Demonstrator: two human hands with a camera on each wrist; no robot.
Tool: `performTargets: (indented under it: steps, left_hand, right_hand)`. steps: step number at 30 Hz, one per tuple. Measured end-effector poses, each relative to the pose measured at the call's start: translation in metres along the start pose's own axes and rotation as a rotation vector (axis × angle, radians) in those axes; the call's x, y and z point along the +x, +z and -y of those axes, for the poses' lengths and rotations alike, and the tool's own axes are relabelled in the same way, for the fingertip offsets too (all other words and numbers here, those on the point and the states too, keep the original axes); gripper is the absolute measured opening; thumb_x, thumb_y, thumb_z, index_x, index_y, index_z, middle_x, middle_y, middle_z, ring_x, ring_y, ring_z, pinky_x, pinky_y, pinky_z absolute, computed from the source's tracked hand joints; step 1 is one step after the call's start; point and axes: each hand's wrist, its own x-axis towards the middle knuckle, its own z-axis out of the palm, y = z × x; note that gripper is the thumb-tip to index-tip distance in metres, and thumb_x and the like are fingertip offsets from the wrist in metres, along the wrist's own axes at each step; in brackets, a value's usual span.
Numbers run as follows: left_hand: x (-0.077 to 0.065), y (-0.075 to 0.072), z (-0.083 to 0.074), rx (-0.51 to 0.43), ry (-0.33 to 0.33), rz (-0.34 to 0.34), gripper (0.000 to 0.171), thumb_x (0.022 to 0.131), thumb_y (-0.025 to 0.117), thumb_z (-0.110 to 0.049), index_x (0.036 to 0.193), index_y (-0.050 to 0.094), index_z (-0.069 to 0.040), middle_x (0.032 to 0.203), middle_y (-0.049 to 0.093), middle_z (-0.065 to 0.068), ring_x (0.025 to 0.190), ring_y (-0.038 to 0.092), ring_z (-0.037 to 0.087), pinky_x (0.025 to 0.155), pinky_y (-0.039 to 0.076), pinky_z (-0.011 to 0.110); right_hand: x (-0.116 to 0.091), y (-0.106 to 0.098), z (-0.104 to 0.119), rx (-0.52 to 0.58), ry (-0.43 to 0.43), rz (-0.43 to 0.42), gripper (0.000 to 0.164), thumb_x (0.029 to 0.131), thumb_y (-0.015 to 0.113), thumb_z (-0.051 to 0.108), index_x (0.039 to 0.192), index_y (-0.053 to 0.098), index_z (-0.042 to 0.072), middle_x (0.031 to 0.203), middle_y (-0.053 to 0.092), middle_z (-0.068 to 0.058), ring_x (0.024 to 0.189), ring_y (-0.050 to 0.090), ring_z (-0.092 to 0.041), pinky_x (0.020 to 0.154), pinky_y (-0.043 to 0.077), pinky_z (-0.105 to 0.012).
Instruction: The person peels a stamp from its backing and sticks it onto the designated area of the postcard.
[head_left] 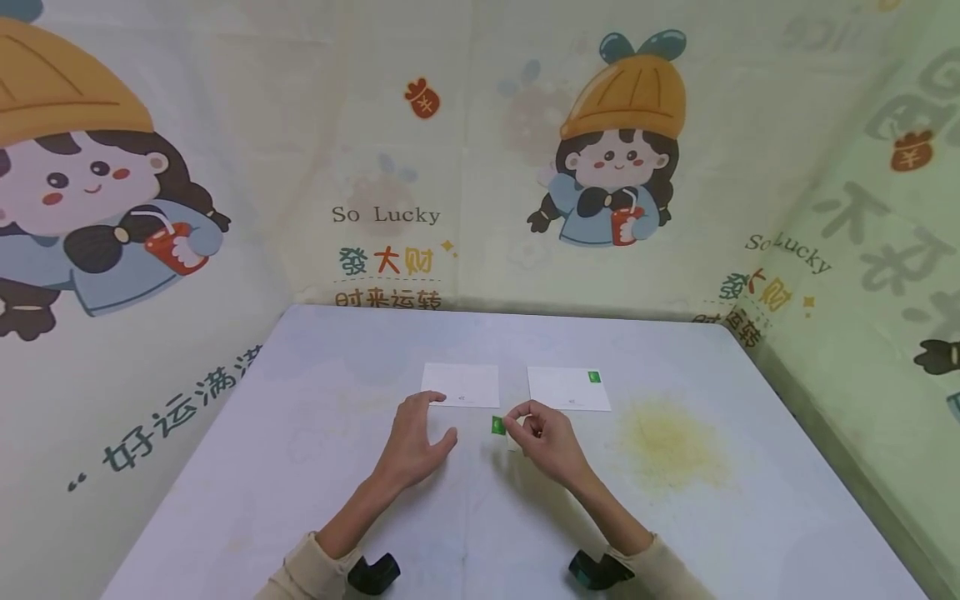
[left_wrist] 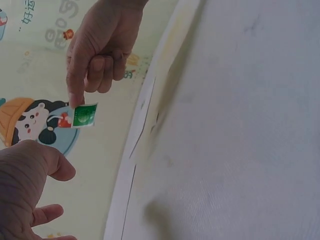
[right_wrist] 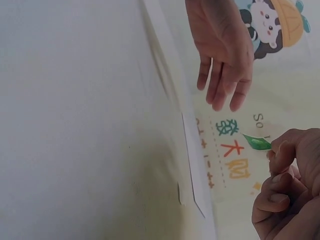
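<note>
My right hand (head_left: 546,437) pinches a small green stamp (head_left: 497,425) by its edge between thumb and fingertips, raised above the table. In the left wrist view the stamp (left_wrist: 85,115) shows a pale border. Nothing is held by my left hand (head_left: 414,442); its fingers are spread and relaxed, the index fingertip overlapping the lower edge of the left white card (head_left: 465,383). Beyond my right hand lies another white card (head_left: 558,387), with a green stamp (head_left: 594,377) in its upper right corner. A small pale piece (head_left: 513,445) shows partly from under my right hand.
The white table (head_left: 337,350) has a yellowish stain (head_left: 675,442) to the right. Printed cloth walls (head_left: 480,167) stand close behind it and along both sides. A dark band (head_left: 375,573) sits at each wrist.
</note>
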Motion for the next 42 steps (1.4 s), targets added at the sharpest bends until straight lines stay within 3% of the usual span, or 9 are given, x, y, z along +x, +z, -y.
performTargets:
  steps: [18, 35, 42]
  left_hand:
    - [0.018, -0.005, 0.018, 0.058, -0.04, -0.005, 0.055, 0.087, 0.07, -0.019, 0.135, 0.053, 0.002, 0.137, 0.052, 0.025, 0.128, 0.045, 0.041, 0.106, 0.039, 0.056]
    - [0.019, -0.004, 0.026, 0.068, -0.102, -0.003, 0.055, 0.089, 0.069, -0.02, 0.136, 0.053, 0.002, 0.139, 0.047, 0.028, 0.131, 0.041, 0.044, 0.107, 0.036, 0.059]
    - [0.021, -0.004, 0.03, 0.074, -0.09, -0.02, 0.056, 0.089, 0.07, -0.019, 0.137, 0.053, 0.004, 0.139, 0.046, 0.03, 0.131, 0.041, 0.046, 0.107, 0.036, 0.06]
  right_hand:
    - [0.016, 0.003, -0.01, -0.027, 0.045, 0.001, 0.01, 0.096, 0.073, 0.019, 0.098, 0.071, 0.01, 0.055, 0.042, 0.004, 0.049, 0.035, -0.008, 0.045, 0.025, -0.022]
    - [0.029, 0.003, -0.018, -0.021, 0.09, -0.006, 0.011, 0.097, 0.072, 0.019, 0.1, 0.07, 0.008, 0.057, 0.044, 0.003, 0.051, 0.037, -0.011, 0.044, 0.026, -0.023]
    - [0.035, 0.004, -0.02, -0.026, 0.095, -0.008, 0.012, 0.097, 0.072, 0.02, 0.1, 0.07, 0.008, 0.059, 0.044, 0.003, 0.052, 0.038, -0.011, 0.045, 0.028, -0.023]
